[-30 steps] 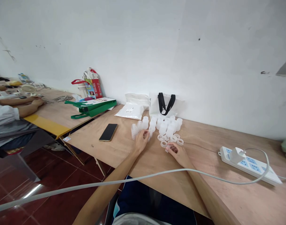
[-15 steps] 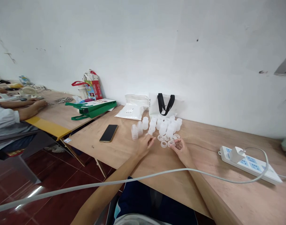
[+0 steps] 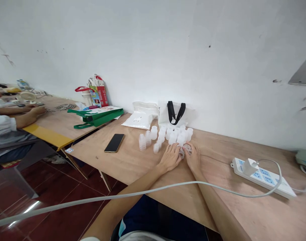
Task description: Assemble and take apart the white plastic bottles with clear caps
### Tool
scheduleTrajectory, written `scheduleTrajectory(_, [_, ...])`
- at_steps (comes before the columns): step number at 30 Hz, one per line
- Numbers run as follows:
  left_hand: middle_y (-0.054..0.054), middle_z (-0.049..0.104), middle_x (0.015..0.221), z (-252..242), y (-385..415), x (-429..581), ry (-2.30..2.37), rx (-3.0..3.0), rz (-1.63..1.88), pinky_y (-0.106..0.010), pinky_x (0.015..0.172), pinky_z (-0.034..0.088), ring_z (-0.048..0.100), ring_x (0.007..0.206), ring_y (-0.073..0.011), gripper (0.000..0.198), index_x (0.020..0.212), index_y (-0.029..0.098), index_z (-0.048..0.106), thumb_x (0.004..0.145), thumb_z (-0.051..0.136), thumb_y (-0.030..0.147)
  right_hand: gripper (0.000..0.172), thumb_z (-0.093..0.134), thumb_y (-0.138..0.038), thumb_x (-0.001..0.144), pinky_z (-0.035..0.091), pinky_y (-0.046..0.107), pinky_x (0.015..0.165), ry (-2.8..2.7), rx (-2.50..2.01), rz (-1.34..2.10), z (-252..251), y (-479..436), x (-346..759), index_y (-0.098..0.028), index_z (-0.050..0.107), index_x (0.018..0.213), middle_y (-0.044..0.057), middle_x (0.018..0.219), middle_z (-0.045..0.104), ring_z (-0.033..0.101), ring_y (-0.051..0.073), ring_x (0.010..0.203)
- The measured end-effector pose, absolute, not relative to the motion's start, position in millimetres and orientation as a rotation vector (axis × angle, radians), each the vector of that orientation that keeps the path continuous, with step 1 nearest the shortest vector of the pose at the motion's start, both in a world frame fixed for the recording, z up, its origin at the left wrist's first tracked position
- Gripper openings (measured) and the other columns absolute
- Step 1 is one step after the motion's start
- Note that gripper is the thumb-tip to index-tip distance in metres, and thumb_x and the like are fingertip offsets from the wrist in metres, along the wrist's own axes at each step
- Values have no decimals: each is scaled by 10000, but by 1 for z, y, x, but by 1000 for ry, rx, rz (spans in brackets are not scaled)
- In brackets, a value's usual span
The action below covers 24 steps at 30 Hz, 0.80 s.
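Observation:
My left hand (image 3: 171, 157) rests palm-down on the table, its fingers stretched out along the left side of a group of clear plastic rings (image 3: 182, 154). Curving around the rings from the right is my right hand (image 3: 193, 156), fingers apart and touching them. Both hands partly hide the rings. Just beyond stand several frosted white plastic bottle-like pieces (image 3: 173, 138). To the left of my left hand is a short stack of clear rings (image 3: 156, 147). Further left stand two stacks of clear dome-shaped caps (image 3: 142, 142).
A phone (image 3: 114, 143) lies at left. Against the wall are a white plastic package (image 3: 137, 119) and a white bag with black handles (image 3: 176, 113). A power strip (image 3: 264, 177) sits at right, its cable (image 3: 153, 191) crossing before my arms. A co-worker's arm (image 3: 27, 117) is far left.
My left hand has moved right and forward from the small ring stack to the loose rings. Both hands have closed in around those rings, bunching them together.

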<state>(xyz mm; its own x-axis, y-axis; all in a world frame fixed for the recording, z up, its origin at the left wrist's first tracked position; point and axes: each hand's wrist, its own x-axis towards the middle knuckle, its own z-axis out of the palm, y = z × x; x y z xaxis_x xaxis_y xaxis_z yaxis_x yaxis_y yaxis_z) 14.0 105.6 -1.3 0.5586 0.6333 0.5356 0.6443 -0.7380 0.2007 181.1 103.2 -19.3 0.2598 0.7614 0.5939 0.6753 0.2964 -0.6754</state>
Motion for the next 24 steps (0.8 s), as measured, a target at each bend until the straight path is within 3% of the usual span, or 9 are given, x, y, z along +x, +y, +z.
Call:
scheduleTrajectory(4, [-161, 524, 1422, -2, 110, 15, -1216, -2822, -978, -493, 1138, 361, 472, 1354, -300, 322, 1270, 189, 513, 949, 490, 204, 471, 456, -567, 946, 415, 481, 1079, -1422, -1417, 146, -26, 106, 189, -214, 617, 1213, 137, 1309, 661, 566, 281, 1245])
scheduleTrajectory(10, [-116, 565, 1338, -6, 116, 4, -1388, -2869, -1136, -456, 1067, 434, 539, 1251, -280, 281, 1228, 209, 538, 968, 548, 314, 493, 445, -601, 940, 473, 458, 1016, -1345, -1497, 276, -33, 102, 201, -219, 608, 1205, 136, 1252, 673, 618, 284, 1161])
scheduleTrajectory(17, [-77, 583, 1271, -2, 118, -2, -1413, -2931, -1397, -362, 1077, 449, 539, 1233, -221, 271, 1173, 218, 587, 906, 582, 175, 478, 459, -603, 936, 483, 452, 1001, -1437, -1423, 330, -24, 95, 192, -217, 621, 1167, 132, 1272, 657, 611, 286, 1163])
scheduleTrajectory(20, [-67, 633, 1156, 3, 115, -3, -1404, -2865, -1474, -328, 963, 492, 587, 1102, -209, 135, 1040, 215, 633, 979, 528, 273, 468, 433, -627, 942, 474, 439, 972, -1374, -1453, 172, -17, 90, 190, -220, 645, 1035, 126, 1144, 685, 614, 288, 1104])
scheduleTrajectory(24, [-19, 651, 812, 7, 110, -3, -1513, -2864, -1359, -274, 721, 462, 584, 755, -161, 341, 788, 200, 633, 1029, 442, 346, 492, 373, -648, 973, 471, 344, 737, -1419, -1495, 211, -11, 79, 185, -239, 613, 840, 62, 832, 683, 619, 235, 766])
